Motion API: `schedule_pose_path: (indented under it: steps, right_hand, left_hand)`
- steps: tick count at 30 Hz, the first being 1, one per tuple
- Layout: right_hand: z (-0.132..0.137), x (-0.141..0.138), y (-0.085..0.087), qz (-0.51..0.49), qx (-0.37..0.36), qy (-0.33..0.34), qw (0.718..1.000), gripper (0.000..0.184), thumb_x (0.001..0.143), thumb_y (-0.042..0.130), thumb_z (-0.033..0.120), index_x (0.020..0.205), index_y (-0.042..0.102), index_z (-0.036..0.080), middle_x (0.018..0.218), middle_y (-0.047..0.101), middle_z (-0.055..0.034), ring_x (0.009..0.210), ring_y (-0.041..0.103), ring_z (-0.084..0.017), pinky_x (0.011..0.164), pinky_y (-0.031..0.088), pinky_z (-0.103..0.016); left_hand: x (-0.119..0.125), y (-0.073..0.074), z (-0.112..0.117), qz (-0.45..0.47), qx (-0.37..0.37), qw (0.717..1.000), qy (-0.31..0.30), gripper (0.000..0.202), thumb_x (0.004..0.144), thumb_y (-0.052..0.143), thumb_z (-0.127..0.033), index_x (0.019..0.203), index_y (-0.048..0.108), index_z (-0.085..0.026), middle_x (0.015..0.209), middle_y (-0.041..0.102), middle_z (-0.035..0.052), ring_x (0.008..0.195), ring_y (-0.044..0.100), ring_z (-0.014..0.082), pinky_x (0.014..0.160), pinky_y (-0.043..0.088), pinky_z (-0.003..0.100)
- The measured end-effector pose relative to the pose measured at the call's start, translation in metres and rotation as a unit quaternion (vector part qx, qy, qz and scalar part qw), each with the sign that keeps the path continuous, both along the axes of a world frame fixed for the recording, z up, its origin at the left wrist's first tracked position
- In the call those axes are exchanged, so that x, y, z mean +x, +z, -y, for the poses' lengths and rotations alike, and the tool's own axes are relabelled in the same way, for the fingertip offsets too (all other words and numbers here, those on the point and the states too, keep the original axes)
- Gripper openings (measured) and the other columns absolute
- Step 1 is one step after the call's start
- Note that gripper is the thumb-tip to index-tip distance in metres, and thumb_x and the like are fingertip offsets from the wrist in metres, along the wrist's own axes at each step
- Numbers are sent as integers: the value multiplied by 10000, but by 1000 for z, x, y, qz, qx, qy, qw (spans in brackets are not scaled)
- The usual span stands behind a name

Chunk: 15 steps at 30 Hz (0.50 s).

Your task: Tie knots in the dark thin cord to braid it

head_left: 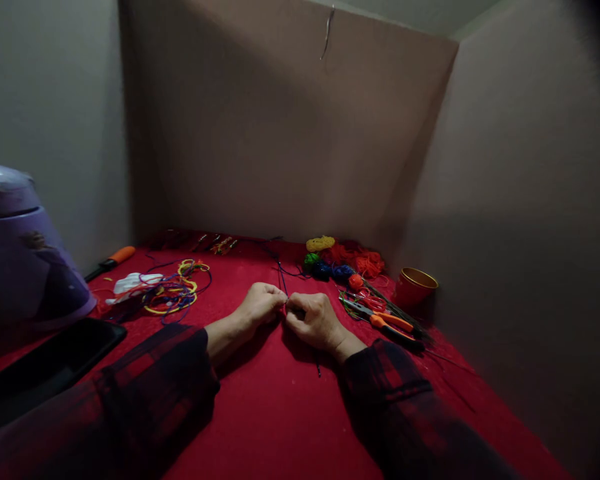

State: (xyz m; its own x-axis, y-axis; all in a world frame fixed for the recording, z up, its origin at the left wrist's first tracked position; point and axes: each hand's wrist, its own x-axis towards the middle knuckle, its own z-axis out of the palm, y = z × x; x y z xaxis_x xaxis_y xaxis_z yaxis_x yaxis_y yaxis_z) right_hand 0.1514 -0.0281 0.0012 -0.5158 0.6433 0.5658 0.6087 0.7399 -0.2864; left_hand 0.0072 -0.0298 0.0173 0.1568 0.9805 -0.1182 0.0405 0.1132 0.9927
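Note:
My left hand (261, 303) and my right hand (314, 319) rest on the red cloth (280, 413), fingertips meeting at the middle. Both pinch thin dark blue cords (281, 275) that run away from the fingers toward the back wall. A short cord end (319, 369) trails from under my right hand. Both sleeves are dark red plaid.
Orange-handled scissors (387, 321) and a red cup (413, 286) lie to the right. Coloured yarn bundles (343, 260) sit behind the hands. A tangle of coloured cords (173, 290) and an orange-handled knife (111, 261) lie left, near a purple container (25, 253) and a black tray (45, 363).

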Motion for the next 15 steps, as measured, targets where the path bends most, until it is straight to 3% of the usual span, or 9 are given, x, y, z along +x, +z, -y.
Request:
schedule_pose_path:
  steps: [4, 9, 11, 13, 15]
  right_hand:
    - [7, -3, 1, 43, 55, 48, 996, 123, 740, 479, 192, 667, 577, 180, 609, 600, -29, 538, 487, -129, 537, 286, -245]
    - [26, -10, 7, 110, 100, 131, 980, 240, 800, 471, 313, 641, 607, 195, 641, 602, -45, 556, 495, -135, 531, 296, -258]
    - [26, -11, 9, 51, 81, 101, 990, 264, 827, 441, 306, 657, 609, 194, 713, 608, -59, 603, 516, -137, 567, 333, -255]
    - [21, -10, 9, -69, 59, 21, 996, 283, 858, 391, 277, 695, 602, 182, 784, 599, -79, 680, 537, -148, 630, 368, -257]
    - [11, -9, 8, -178, 27, -64, 982, 309, 879, 352, 272, 705, 588, 173, 785, 586, -88, 735, 543, -163, 685, 387, -266]
  left_hand:
    - [0, 0, 0, -8, 11, 1000, 6, 35, 579, 512, -157, 553, 494, -141, 330, 360, -73, 288, 258, 33, 339, 139, 185]
    - [0, -6, -4, -4, 42, 998, 44, 54, 549, 549, -164, 557, 506, -131, 409, 439, -53, 350, 334, 41, 369, 216, 181]
    - [0, -7, -4, 6, 54, 998, 41, 69, 541, 558, -170, 556, 504, -131, 422, 447, -52, 360, 345, 42, 377, 230, 181]
    - [1, -5, -3, 15, 46, 998, 30, 81, 552, 557, -189, 559, 495, -138, 386, 403, -68, 332, 311, 38, 361, 202, 182]
    - [1, -3, -2, 17, 29, 999, 23, 87, 574, 552, -207, 569, 489, -146, 350, 357, -83, 300, 264, 33, 345, 161, 184]
